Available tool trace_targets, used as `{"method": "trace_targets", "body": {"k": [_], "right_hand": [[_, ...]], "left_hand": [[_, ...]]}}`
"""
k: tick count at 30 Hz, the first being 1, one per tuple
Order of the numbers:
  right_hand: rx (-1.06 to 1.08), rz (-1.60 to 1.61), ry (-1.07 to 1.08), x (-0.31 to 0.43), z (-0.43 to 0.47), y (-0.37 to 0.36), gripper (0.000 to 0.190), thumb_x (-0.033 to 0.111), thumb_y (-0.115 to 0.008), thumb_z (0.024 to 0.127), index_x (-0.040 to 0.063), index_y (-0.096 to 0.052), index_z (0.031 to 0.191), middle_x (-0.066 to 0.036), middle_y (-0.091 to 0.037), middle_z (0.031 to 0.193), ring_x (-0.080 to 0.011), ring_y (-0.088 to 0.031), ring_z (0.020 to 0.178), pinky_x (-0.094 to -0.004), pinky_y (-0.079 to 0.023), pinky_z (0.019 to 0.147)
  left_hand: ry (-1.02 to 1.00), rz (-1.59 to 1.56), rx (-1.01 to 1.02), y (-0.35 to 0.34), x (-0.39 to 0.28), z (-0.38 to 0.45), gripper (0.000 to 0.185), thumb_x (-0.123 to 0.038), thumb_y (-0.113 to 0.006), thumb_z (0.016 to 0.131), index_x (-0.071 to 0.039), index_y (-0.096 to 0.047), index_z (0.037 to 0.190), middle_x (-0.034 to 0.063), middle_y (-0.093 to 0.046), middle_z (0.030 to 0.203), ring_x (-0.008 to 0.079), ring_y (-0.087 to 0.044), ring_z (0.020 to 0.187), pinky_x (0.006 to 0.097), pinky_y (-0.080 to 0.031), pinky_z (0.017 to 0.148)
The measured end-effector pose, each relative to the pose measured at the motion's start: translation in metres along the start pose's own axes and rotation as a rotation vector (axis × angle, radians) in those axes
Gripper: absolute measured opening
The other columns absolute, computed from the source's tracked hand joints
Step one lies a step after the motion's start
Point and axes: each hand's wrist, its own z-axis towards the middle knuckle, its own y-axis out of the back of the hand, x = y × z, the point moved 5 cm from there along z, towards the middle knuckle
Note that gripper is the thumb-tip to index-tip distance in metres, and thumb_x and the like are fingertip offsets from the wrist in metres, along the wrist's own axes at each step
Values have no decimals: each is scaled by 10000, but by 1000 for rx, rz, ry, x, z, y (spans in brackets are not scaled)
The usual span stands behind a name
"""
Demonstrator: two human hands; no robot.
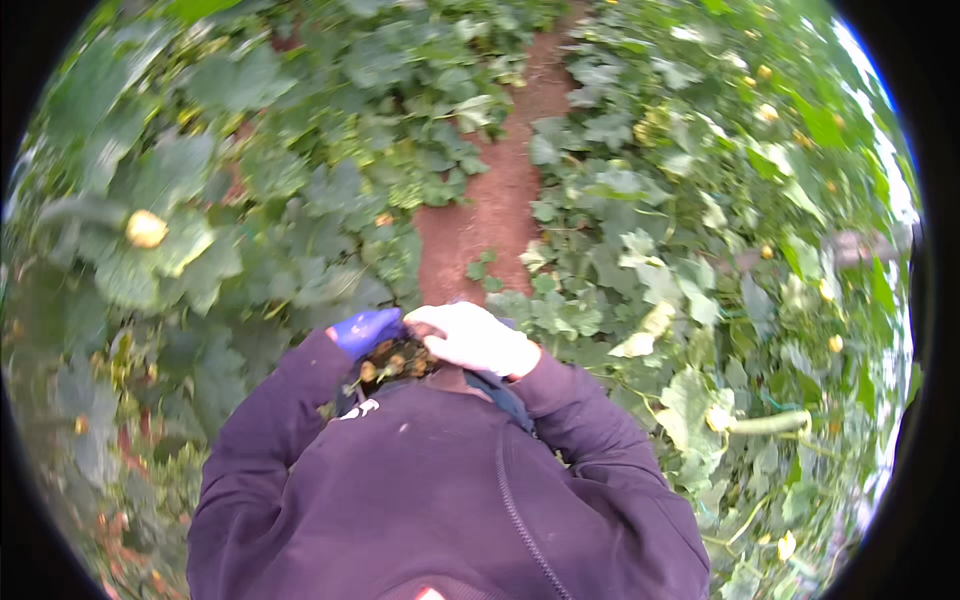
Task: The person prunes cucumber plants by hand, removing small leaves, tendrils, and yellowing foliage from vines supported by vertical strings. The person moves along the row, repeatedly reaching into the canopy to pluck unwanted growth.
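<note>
My left hand [366,331], in a blue glove, is at the left side of a dark open bag [358,394] in front of my waist. Its fingers are mostly hidden, so its grip is unclear. My right hand [472,339] wears a white glove, washed out by light, and reaches across the bag's far side with its fingers bent toward the opening. Whether it holds anything does not show. Several withered yellow-brown flowers [395,365] with green stems lie in the bag, just below both hands.
A reddish soil path [480,225] runs ahead between dense leafy vines [337,202]. A long green gourd [772,424] with a pale flower at its end hangs at right. Another yellow flower [146,229] tips a blurred gourd [82,212] at left. A wooden pole [855,249] crosses the right-hand foliage.
</note>
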Motion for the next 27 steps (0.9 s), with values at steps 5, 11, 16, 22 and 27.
{"method": "trace_targets", "body": {"k": [5,11,16,22,27], "right_hand": [[-257,-28,-90,-8,-30,63,325,270,-587,864,33,-632,1081,-131,-685,825,-289,-652,724,-410,-508,667],[-458,-76,-18,-41,-58,131,321,246,-579,856,20,-633,1077,-142,-682,844,-287,-654,764,-408,-514,719],[-681,47,-61,-44,-100,191,291,196,-570,885,3,-614,1099,-117,-671,805,-246,-627,697,-365,-498,668],[-1588,175,-12,8,-219,257,173,82,-609,918,34,-640,1081,-5,-635,791,-56,-554,652,-220,-462,594],[-2481,-445,-154,69,-359,270,292,70,-725,841,34,-596,1101,-20,-627,722,-85,-576,645,-249,-485,617]], "left_hand": [[91,104,156,-45,-14,73,358,-201,-545,956,31,-581,1225,100,-650,1165,185,-597,1090,333,-474,944],[-202,685,295,-89,-57,154,343,-117,-549,911,54,-601,1204,106,-678,1075,215,-629,945,341,-500,843],[-118,599,351,-136,-108,200,256,-97,-522,960,75,-646,1103,100,-687,883,140,-628,740,270,-510,707],[-158,679,593,-209,-166,263,286,-164,-521,999,73,-629,1119,112,-695,895,144,-645,740,275,-528,710],[-37,729,862,-257,-170,310,275,-152,-516,1001,62,-632,1129,108,-696,919,142,-645,757,279,-529,723]]}}
